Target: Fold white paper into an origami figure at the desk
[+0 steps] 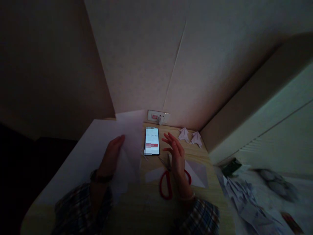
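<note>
My left hand (113, 151) is closed on a sheet of white paper (132, 140) that it holds up off the table, the thumb in front. A larger white sheet (97, 133) lies on the table behind and left of it. My right hand (174, 150) is raised with its fingers apart and nothing in it. Beneath that hand lie red-handled scissors (166, 186), partly covered by the wrist, their blades spread and pointing away from me. Pieces of white paper (195, 174) lie under and beside the scissors. Between my hands rests a phone (152, 140) with its screen lit.
Two folded paper figures (184, 134) sit at the table's back right. A wall socket (158, 117) with a plug in it is just behind the phone. Right of the wooden table (212, 202), many folded papers (246, 199) lie on a lower white surface. The room is dim.
</note>
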The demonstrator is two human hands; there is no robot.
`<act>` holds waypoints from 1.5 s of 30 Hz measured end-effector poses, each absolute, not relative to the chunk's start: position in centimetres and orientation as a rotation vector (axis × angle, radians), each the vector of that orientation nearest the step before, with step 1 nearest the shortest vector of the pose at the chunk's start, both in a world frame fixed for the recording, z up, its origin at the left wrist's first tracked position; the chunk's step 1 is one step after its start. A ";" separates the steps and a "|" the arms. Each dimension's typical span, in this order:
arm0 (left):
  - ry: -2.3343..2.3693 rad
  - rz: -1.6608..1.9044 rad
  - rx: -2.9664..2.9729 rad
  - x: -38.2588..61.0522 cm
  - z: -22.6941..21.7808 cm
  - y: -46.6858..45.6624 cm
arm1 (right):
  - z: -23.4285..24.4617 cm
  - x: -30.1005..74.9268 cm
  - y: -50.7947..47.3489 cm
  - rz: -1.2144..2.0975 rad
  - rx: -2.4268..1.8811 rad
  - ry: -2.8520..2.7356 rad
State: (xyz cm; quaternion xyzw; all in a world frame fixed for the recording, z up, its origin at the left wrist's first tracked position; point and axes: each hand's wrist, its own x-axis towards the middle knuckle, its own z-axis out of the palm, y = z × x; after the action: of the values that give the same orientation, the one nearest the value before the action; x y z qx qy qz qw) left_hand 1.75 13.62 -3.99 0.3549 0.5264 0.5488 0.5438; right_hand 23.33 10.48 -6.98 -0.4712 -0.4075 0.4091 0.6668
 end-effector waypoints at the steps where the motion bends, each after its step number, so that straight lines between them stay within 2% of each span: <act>1: 1.230 1.233 0.866 2.3 -4.1 13.4 | -7.0 23.2 10.5 0.947 -1.055 -0.930; 6: 1.158 0.996 0.992 4.3 -5.0 12.6 | -7.6 23.1 10.6 0.991 -1.102 -0.963; 15: 1.196 0.924 1.086 4.9 -5.3 12.2 | -7.5 22.8 10.5 0.902 -1.195 -1.087; 23: 1.162 1.005 1.068 4.6 -5.7 12.6 | -8.4 22.3 8.9 0.800 -1.332 -1.227; 29: 1.148 1.018 1.056 4.7 -5.7 12.6 | -7.8 22.1 9.3 0.684 -1.097 -1.641; 36: 1.102 1.023 1.040 4.8 -5.6 12.5 | -7.7 22.3 9.7 0.525 -1.055 -1.917; 45: 0.999 0.983 1.052 4.4 -4.6 12.3 | -7.9 22.4 10.0 0.477 -1.091 -2.066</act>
State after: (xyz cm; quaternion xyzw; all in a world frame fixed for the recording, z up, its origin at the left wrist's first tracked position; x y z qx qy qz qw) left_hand 4.44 12.32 -4.63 0.4612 0.4379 0.4310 0.6401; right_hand 22.36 9.97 -7.85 -0.4253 -0.8050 0.1858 0.3696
